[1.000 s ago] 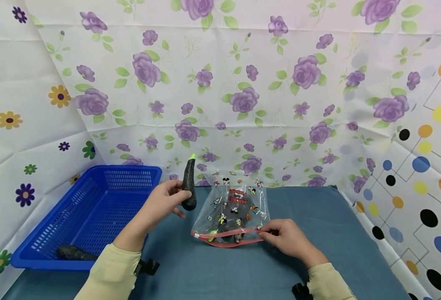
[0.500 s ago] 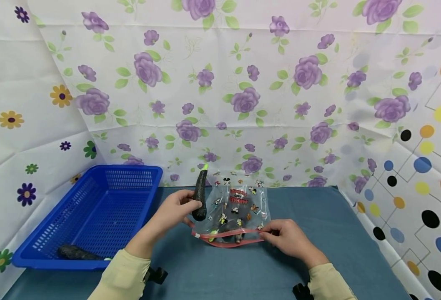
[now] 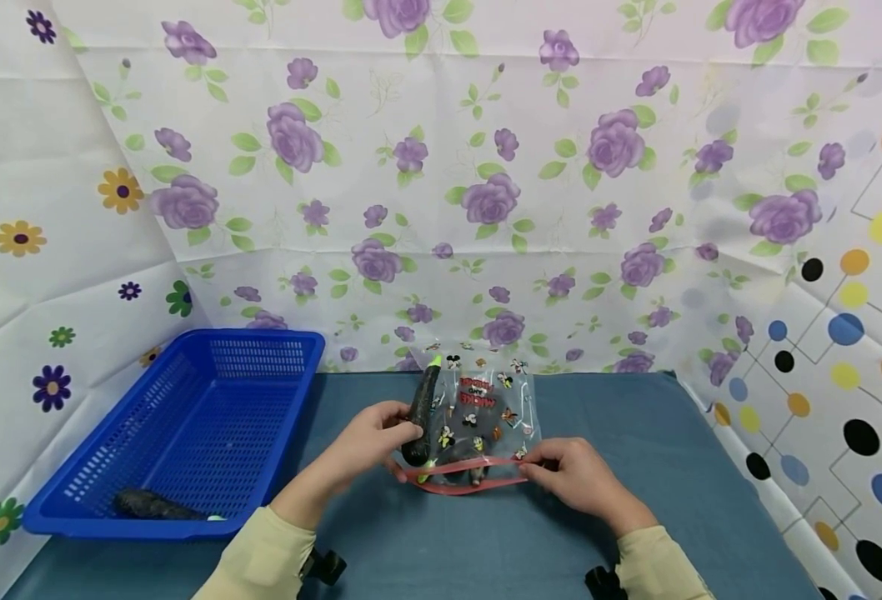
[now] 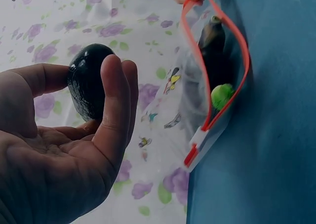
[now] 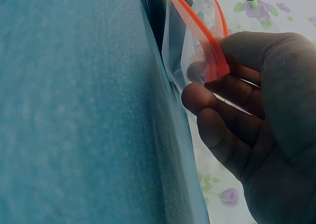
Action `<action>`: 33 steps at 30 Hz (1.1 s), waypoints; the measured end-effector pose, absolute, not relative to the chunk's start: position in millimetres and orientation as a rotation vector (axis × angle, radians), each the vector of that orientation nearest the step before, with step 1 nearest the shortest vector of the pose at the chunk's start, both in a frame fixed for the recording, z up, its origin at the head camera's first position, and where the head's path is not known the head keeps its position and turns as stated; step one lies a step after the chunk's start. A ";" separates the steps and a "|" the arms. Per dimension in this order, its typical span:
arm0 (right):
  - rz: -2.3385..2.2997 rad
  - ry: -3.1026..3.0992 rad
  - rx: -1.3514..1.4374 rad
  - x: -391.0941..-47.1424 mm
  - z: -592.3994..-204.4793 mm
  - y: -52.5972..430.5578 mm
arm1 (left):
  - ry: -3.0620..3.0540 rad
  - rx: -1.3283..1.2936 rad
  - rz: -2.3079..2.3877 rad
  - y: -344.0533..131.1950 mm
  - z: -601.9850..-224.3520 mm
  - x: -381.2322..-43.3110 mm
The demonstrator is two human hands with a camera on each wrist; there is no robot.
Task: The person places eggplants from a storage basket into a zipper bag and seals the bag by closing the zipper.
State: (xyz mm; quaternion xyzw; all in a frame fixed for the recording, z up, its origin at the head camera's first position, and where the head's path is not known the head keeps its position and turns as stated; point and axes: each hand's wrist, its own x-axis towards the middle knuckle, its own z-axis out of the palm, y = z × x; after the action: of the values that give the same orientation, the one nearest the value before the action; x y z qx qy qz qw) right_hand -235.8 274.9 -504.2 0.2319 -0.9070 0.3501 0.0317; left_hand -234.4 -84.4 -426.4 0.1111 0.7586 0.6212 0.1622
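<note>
My left hand [image 3: 369,440] holds a dark zucchini [image 3: 422,408] near its blunt end, its bright green stem pointing up. In the left wrist view, the thumb and fingers pinch the glossy zucchini [image 4: 89,78] in front of the bag's mouth. A clear zip bag [image 3: 519,408] with cartoon prints lies on the table, its red-rimmed mouth toward me and parted. Inside it are dark vegetables, one with a green stem end [image 4: 222,95]. My right hand [image 3: 572,475] pinches the right corner of the bag's red zip edge [image 5: 215,68] between thumb and fingers.
A blue perforated basket [image 3: 208,408] stands at the left with another dark zucchini [image 3: 154,505] at its near edge. A teal cloth [image 3: 621,417] covers the table. Patterned sheets [image 3: 441,167] hang behind and at both sides.
My left hand has carried the zucchini right and down, from beside the bag to over its left part. The right hand keeps its pinch on the bag's corner.
</note>
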 end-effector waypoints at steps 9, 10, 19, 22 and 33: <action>1.080 -2.778 0.729 -234.9 -505.4 274.2 | 2.132 0.313 1.727 -77.0 -432.5 -229.4; 1.078 -2.779 0.731 -234.9 -505.2 273.9 | 2.132 0.314 1.720 -76.5 -433.0 -229.1; 1.072 -2.778 0.746 -235.0 -505.2 272.7 | 2.064 0.317 1.643 -69.6 -441.8 -227.2; 1.070 -2.778 0.746 -234.6 -505.5 273.5 | 2.045 0.320 1.609 -65.8 -445.4 -225.5; 1.073 -2.782 0.742 -235.5 -504.0 275.5 | 1.993 0.398 1.517 -53.1 -456.3 -220.7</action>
State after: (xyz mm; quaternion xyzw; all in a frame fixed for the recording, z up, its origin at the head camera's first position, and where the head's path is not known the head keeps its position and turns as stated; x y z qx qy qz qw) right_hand -235.5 275.5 -504.0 0.2413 -0.9048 0.3492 0.0346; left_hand -220.7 -53.1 -456.3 0.1498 0.7501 0.5709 0.2982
